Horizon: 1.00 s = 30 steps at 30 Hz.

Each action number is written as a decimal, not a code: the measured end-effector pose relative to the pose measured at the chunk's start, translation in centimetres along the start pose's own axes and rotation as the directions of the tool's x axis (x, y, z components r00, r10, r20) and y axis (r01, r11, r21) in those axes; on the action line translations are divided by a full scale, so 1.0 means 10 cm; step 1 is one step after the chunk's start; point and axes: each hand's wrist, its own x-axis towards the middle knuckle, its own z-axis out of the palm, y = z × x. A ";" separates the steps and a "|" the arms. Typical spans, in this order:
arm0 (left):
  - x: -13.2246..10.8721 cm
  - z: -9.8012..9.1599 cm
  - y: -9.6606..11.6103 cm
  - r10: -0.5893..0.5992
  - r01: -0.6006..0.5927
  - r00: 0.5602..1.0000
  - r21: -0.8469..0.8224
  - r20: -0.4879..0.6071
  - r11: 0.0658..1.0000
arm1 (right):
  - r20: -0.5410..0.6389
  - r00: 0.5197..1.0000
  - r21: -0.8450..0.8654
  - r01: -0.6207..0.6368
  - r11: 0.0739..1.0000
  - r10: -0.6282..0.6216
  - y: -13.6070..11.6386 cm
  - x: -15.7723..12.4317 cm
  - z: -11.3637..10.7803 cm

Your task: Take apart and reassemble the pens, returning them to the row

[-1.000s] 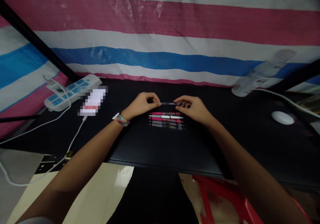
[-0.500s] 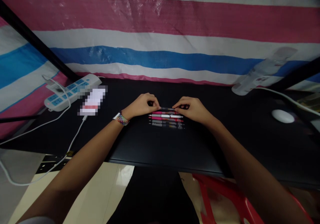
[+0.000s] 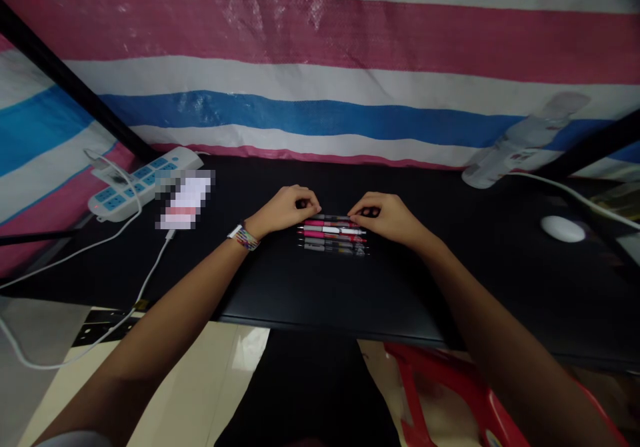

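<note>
Several pens lie side by side on the black table [image 3: 330, 294], pointing left to right. Farthest back is a dark pen [image 3: 334, 218]. In front of it come a pink pen [image 3: 325, 223], a pink and white pen [image 3: 330, 231] and grey, partly clear pens [image 3: 327, 244]. My left hand [image 3: 287, 208] curls its thumb and index finger at the dark pen's left end. At its right end, the fingertips of my right hand [image 3: 383, 215] are pinched together. Both pen ends are partly hidden by the fingers.
On the left are a white power strip [image 3: 145, 184] and a blurred phone [image 3: 186, 200] on a charging cable [image 3: 155, 267]. A clear bottle [image 3: 515, 144] and a white mouse [image 3: 563, 228] are on the right. Striped sheeting [image 3: 320, 120] hangs behind; a red stool [image 3: 450, 380] stands below.
The tip of my left index finger has risen slightly off the dark pen. My right fingertips have shifted very little. The pens stay in their row.
</note>
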 end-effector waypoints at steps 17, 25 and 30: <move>-0.33 0.25 0.17 -0.295 0.158 0.916 -0.430 -0.274 0.889 | -0.409 0.874 0.464 -0.049 0.885 0.263 -0.14 -0.35 0.48; -0.26 0.44 0.37 -0.326 0.126 0.892 -0.522 -0.312 0.844 | -0.428 0.864 0.495 -0.023 0.868 0.267 -0.29 -0.25 0.69; -0.25 0.50 0.34 -0.330 0.092 0.889 -0.584 -0.316 0.806 | -0.378 0.891 0.502 -0.029 0.864 0.250 -0.27 -0.24 0.69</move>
